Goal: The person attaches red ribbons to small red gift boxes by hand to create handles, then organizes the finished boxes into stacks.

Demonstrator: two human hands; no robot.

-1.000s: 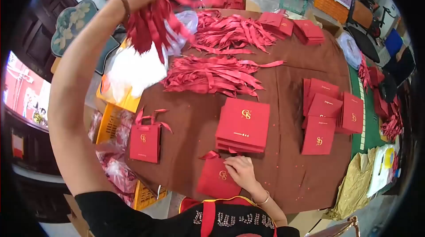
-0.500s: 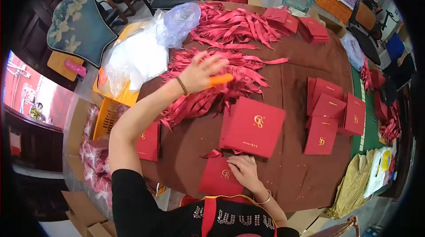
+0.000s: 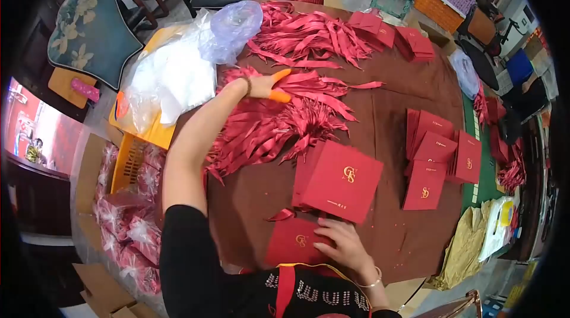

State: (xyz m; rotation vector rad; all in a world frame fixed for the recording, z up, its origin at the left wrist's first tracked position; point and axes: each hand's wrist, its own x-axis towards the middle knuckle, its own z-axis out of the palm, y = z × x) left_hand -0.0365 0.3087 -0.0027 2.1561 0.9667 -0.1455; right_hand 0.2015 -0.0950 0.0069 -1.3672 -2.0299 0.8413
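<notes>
Over the pile of red ribbons (image 3: 255,134), my left hand (image 3: 261,86) is held with two orange-covered fingers apart and nothing visible between them. My right hand (image 3: 347,247) lies with fingers spread at the right edge of a red card (image 3: 288,241) with a gold logo, near the table's front edge. A short piece of red ribbon (image 3: 282,215) shows at the top of this card. Just above it is a stack of larger red cards (image 3: 347,178), also with a gold logo, close to my right fingertips.
Smaller red card stacks (image 3: 424,184) stand at the right, others (image 3: 414,43) at the back. More ribbons (image 3: 314,33) and white plastic bags (image 3: 175,74) lie at the back and left. An orange crate (image 3: 127,163) and bagged red items (image 3: 133,229) are beside the table.
My left hand has moved left over the ribbons, and its two orange-covered fingers now show apart. My right hand has shifted slightly down and right on the card. The whole view has shifted a little.
</notes>
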